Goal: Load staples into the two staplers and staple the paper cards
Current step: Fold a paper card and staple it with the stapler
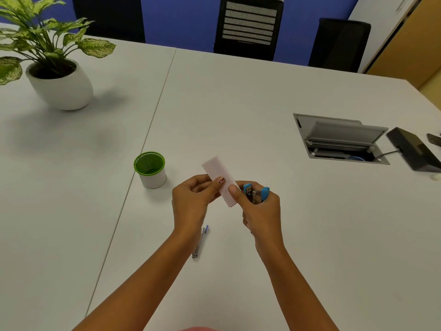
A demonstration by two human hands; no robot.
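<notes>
The right hand (260, 211) is curled round a small blue-and-metal stapler (256, 193), whose mouth points up and away, while its thumb rests on the near end of a pale pink rectangular paper card (218, 172). The left hand (191, 201) pinches that same end from the other side. The card is held above the white table (238, 103) with its long axis running away and to the left, so its near right edge lies just beside the stapler's mouth. Feeding it in looks like a short sideways shift to the right.
</notes>
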